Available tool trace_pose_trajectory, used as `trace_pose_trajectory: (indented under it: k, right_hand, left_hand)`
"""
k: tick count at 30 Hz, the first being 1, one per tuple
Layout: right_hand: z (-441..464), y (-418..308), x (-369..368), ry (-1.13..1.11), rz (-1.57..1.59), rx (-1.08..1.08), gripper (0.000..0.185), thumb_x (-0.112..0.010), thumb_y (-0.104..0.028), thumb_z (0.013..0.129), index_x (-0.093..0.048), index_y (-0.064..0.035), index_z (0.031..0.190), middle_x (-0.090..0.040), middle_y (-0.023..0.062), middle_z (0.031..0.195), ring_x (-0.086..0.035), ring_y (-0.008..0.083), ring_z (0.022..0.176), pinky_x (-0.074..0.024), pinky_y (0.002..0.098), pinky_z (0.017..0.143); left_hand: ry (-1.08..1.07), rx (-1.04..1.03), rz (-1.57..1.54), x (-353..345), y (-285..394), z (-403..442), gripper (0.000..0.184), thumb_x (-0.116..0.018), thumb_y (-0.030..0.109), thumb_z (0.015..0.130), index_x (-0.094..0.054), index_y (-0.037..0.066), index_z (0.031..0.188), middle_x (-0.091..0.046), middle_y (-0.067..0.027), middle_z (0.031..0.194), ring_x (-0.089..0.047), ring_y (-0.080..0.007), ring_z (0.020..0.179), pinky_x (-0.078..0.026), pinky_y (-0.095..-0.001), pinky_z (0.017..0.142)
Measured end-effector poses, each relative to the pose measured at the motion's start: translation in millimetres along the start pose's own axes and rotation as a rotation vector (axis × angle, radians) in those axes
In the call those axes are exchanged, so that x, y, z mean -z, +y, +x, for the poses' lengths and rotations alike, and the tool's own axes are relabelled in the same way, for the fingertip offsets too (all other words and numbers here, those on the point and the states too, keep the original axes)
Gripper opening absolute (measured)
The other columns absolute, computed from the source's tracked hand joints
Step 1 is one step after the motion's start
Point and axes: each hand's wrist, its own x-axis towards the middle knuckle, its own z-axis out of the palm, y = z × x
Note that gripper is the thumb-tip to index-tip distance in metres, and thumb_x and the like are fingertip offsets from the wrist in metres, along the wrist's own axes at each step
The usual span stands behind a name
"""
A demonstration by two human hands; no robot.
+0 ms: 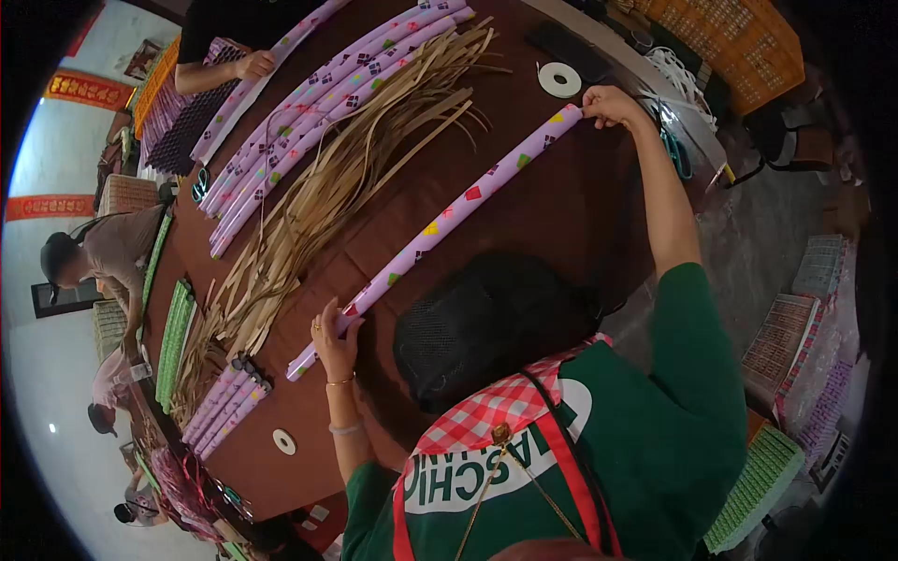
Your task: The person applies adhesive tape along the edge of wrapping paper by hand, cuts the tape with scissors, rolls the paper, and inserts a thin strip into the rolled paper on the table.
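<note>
A long lilac roll [458,210] printed with coloured shapes lies diagonally over the brown table [374,234]. At its upper right end, my right hand [610,107] is closed on the edge, fingertips pinched together. My left hand [335,341] grips the roll near its lower left end, thumb and fingers around it, and a short length sticks out beyond. A white tape roll [559,79] lies close to my right hand. Beside the roll is a long heap of flat brown strips [365,140]. A black mesh bag [486,327] rests between my arms.
More lilac rolls [309,122] lie behind the strips, where a co-worker's hand [254,65] touches one. Bundled lilac rolls [224,407], green rolls [176,341] and another tape roll [284,441] are at the left. Scissors [675,154] lie at the right edge. Other people work at far left.
</note>
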Motion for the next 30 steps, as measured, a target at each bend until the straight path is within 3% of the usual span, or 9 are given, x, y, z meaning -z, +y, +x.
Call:
trace_pose_trajectory:
  k: [2,9,15,21,25,28,30]
  right_hand:
    - [-1.4,-0.5,-1.8,0.022,0.006,0.004,0.015,-0.065,-0.012,0.073,-0.052,-0.0081,0.08,-0.055,-0.0007,0.067,-0.053,0.0076,0.05,-0.0351,0.0199,0.041]
    - [2.7,9.7,-4.1,0.057,0.031,0.07,0.019,-0.068,-0.016,0.075,-0.053,-0.0068,0.08,-0.056,0.0016,0.063,-0.055,0.0094,0.052,-0.0337,0.0211,0.039]
    - [-6.4,4.3,-5.3,0.077,0.058,0.043,0.017,-0.065,-0.016,0.077,-0.054,-0.0062,0.085,-0.058,0.0029,0.07,-0.056,0.0098,0.054,-0.0394,0.0223,0.043]
    - [-20.9,23.5,-19.2,0.516,0.503,0.152,0.016,-0.057,-0.014,0.082,-0.055,-0.0041,0.093,-0.057,0.0043,0.078,-0.057,0.0103,0.059,-0.0452,0.0241,0.05]
    - [-43.0,32.1,-44.8,0.673,0.368,0.279,0.015,-0.058,-0.016,0.082,-0.056,-0.0049,0.092,-0.058,0.0036,0.079,-0.056,0.0105,0.059,-0.0461,0.0247,0.052]
    - [-58.5,27.7,-62.9,0.641,0.29,0.332,0.014,-0.058,-0.016,0.082,-0.056,-0.0047,0.091,-0.058,0.0041,0.078,-0.056,0.0119,0.061,-0.0455,0.0248,0.055]
    - [-63.2,26.1,-70.1,0.624,0.243,0.393,0.014,-0.058,-0.016,0.082,-0.056,-0.0045,0.091,-0.058,0.0044,0.077,-0.056,0.0124,0.062,-0.0453,0.0251,0.057]
  left_hand:
    - [0.017,-0.106,0.024,-2.5,-8.3,-0.8,0.043,-0.07,0.017,0.07,-0.056,0.007,0.109,-0.056,-0.0085,0.085,-0.052,-0.0278,0.082,-0.038,-0.0382,0.078]
    - [0.028,-0.166,0.071,2.1,-8.6,6.8,0.033,-0.068,0.016,0.071,-0.059,0.008,0.102,-0.055,-0.0094,0.092,-0.051,-0.0284,0.089,-0.038,-0.0383,0.081]
    - [0.05,-0.145,0.095,-2.1,-15.5,4.4,0.032,-0.066,0.016,0.073,-0.06,0.009,0.104,-0.054,-0.0094,0.095,-0.05,-0.0284,0.09,-0.038,-0.038,0.08]
    - [-0.016,-0.131,0.188,-1.3,-14.1,13.5,0.036,-0.054,0.005,0.078,-0.054,0.011,0.114,-0.055,-0.0088,0.096,-0.051,-0.0264,0.09,-0.038,-0.0369,0.081]
    - [0.048,-0.153,0.148,-7.6,-21.2,12.2,0.034,-0.055,0.006,0.079,-0.053,0.011,0.113,-0.055,-0.0085,0.099,-0.051,-0.0263,0.093,-0.038,-0.0363,0.083]
    - [0.015,-0.118,0.167,-10.3,-21.6,15.7,0.03,-0.055,0.007,0.079,-0.055,0.01,0.109,-0.055,-0.0081,0.102,-0.052,-0.0262,0.095,-0.038,-0.0366,0.083]
    - [0.11,-0.194,0.19,-10.3,-21.1,18.3,0.026,-0.057,0.008,0.08,-0.057,0.009,0.106,-0.055,-0.0077,0.1,-0.052,-0.0264,0.094,-0.039,-0.037,0.082]
